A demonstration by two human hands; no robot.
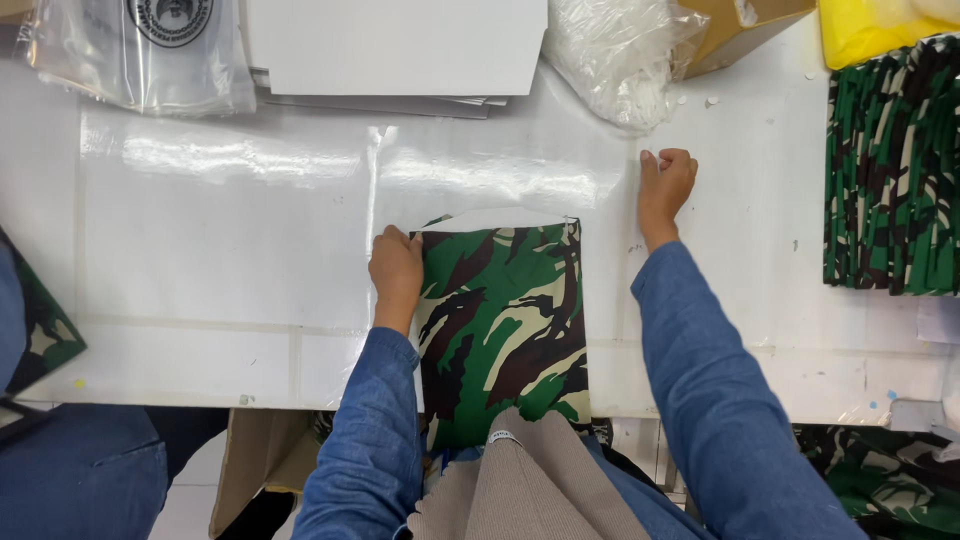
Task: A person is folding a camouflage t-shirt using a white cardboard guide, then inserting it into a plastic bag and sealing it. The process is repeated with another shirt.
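Note:
A folded camouflage cloth (505, 325) in green, black, brown and cream lies on the white table (200, 290), its near end hanging over the front edge. A clear plastic bag (490, 180) lies flat beyond it, its mouth over the cloth's far end. My left hand (396, 270) grips the cloth's upper left corner, at the bag's mouth. My right hand (665, 187) rests closed at the right edge of the plastic, well to the right of the cloth; what its fingers pinch is hard to tell.
A stack of folded camouflage cloths (890, 170) stands at the right. White cardboard sheets (395, 45), a clear printed bag (150, 50), crumpled plastic (620, 55), a brown box (745, 30) and a yellow thing (870, 30) line the far edge. More camouflage fabric (40, 335) lies at the left.

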